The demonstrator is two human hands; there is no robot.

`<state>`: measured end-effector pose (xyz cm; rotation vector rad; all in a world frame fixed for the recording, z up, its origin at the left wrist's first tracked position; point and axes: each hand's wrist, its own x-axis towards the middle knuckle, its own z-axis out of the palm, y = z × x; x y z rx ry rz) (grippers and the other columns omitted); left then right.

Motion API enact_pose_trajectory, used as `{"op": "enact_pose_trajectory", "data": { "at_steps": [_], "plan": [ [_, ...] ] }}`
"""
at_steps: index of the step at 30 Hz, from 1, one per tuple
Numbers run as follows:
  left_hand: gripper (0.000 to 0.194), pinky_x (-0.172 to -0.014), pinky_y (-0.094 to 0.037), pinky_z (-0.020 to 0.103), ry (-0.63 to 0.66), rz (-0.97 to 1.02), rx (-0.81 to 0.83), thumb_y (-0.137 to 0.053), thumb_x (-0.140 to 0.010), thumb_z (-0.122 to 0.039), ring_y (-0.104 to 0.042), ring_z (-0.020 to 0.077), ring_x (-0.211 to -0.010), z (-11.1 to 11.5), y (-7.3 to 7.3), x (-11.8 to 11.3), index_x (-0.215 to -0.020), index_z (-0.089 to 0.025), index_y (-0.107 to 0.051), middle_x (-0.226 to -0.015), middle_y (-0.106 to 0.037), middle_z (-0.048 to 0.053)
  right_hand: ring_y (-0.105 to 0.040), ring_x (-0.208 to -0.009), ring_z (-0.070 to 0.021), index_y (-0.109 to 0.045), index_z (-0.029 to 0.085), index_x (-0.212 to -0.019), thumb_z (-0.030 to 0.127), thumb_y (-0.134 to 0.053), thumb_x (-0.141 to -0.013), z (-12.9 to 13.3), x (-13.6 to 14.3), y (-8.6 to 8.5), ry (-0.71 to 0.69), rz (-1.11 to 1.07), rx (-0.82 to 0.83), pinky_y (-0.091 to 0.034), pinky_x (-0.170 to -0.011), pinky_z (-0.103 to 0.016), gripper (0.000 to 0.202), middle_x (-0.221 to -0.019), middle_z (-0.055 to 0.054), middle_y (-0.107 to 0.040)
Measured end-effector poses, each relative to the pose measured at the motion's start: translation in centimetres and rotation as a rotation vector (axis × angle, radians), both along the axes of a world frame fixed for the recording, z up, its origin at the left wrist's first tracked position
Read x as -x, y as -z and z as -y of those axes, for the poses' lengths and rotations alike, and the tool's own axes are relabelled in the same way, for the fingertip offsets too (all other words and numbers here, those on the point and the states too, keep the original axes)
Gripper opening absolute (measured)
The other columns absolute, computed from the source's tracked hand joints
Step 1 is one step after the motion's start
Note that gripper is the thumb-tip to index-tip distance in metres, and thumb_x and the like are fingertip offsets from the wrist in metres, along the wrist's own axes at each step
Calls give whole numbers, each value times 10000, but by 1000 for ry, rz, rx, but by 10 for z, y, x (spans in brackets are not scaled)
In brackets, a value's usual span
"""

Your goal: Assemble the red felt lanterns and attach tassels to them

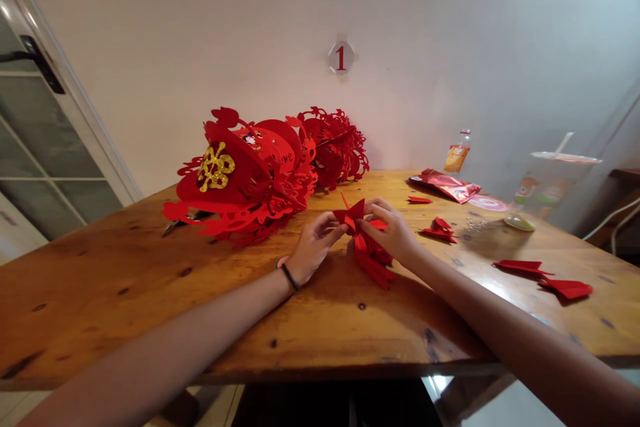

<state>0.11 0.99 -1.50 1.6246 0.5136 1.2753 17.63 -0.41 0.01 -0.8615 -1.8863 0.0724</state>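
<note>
A folded red piece [350, 215] with pointed corners is held up between the fingertips of both hands, above the wooden table [240, 320]. The left hand [319, 243] pinches its left side between thumb and bent fingers; the right hand [387, 228] grips its right side, fingers curled over. Red strips [373, 263] lie just below the folded red piece, between the wrists; whether they are joined to it cannot be told.

Left of the folded red piece and a little beyond it, the nearer red paper lantern [260, 160], with a gold glitter ornament [217, 167], stands close to the left hand's fingers. Straight beyond the piece, a farther red cut-out lantern [345, 147] sits against the wall. To its right, past the right hand, lie a red foil packet [445, 185], small red folded pieces [440, 232] and, farther out, a lidded plastic cup [547, 187] with a straw.

On the near side of the folded red piece, a broad stretch of wood reaches to the table's front edge; more wood extends leftward, beyond the left forearm.
</note>
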Motion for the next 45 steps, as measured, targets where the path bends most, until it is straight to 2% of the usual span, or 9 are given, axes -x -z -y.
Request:
{"op": "enact_pose_trajectory", "data": {
  "at_steps": [3,6,11,15,21,28,36,41,45],
  "plan": [
    [241,-736,-430,232,-1,-9,16,-672,-721,-328,-572,125,-773,-1,1,1,-881,-155,-622,-824,-643,12,-526,-684,-141,-569,193,-766,236,-530,-817,-1,-1,2,15,64,35,-453,-649,-279,77,-729,-18,-549],
    [256,-701,-425,230,-11,-14,34,-688,-698,-347,-559,120,-724,-3,2,2,-841,-145,-622,-786,-633,6,-504,-653,-135,-537,190,-726,228,-543,-807,0,0,4,25,109,48,-420,-618,-265,89,-685,-7,-536],
    [313,-760,-433,260,4,-13,43,-684,-694,-370,-579,140,-775,-3,2,1,-892,-137,-616,-833,-646,21,-482,-651,-137,-513,187,-718,244,-529,-816,3,1,3,7,139,86,-395,-611,-260,114,-684,-9,-521],
    [317,-764,-440,257,-21,-49,18,-677,-699,-358,-584,143,-797,0,0,1,-918,-140,-608,-867,-651,25,-480,-665,-136,-537,178,-761,340,-495,-853,9,1,-1,-27,149,144,-390,-626,-258,191,-705,-13,-525],
    [338,-776,-440,250,-68,-130,-15,-675,-689,-363,-579,164,-863,2,-3,2,-927,-138,-589,-889,-649,33,-513,-698,-147,-572,165,-815,441,-523,-822,14,4,-5,-49,156,211,-402,-637,-263,280,-804,-43,-578],
    [335,-724,-453,238,-70,-99,26,-666,-700,-374,-591,148,-793,2,-1,2,-917,-132,-581,-897,-656,45,-520,-657,-139,-578,162,-873,386,-461,-855,14,3,-5,-52,144,209,-400,-609,-247,254,-765,-34,-595],
    [296,-822,-453,291,-120,-93,-5,-630,-737,-342,-601,181,-897,-3,3,0,-957,-146,-591,-972,-657,64,-493,-607,-126,-543,172,-721,397,-430,-857,4,0,2,-14,-30,259,-394,-566,-230,287,-658,-8,-534],
    [271,-839,-451,296,-140,-78,-14,-607,-759,-303,-587,164,-902,3,1,0,-983,-158,-558,-978,-632,55,-489,-594,-121,-554,172,-750,390,-453,-842,2,-1,0,-42,-161,330,-396,-557,-225,257,-649,3,-526],
    [244,-805,-455,283,-163,-83,-26,-578,-786,-289,-577,146,-874,6,0,1,-994,-175,-519,-931,-612,38,-470,-618,-122,-547,179,-721,408,-497,-811,-1,-5,-3,18,-313,321,-386,-570,-224,252,-663,7,-507]
  ]
}}
